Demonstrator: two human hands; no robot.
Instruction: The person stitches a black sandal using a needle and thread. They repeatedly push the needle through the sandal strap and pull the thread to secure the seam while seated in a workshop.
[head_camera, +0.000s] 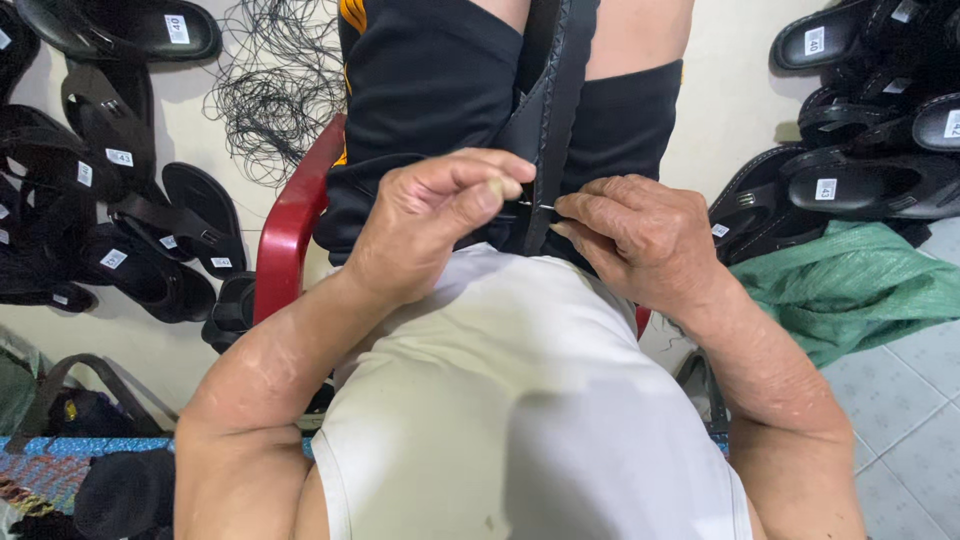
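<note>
A black sandal (552, 110) stands on edge between my knees, its sole running away from me. My left hand (430, 215) pinches a thin metal needle (537, 205) that sticks into the sandal's side. On the other side, my right hand (640, 235) presses its fingertips against the sandal where the needle's tip shows. I sit on a red plastic chair (290, 225), in black shorts and a white shirt.
Black sandals with white size tags lie in piles on the floor at left (120, 170) and upper right (870, 130). A tangle of black thread (275, 85) lies behind the chair. A green woven sack (850, 285) sits on the tiled floor at right.
</note>
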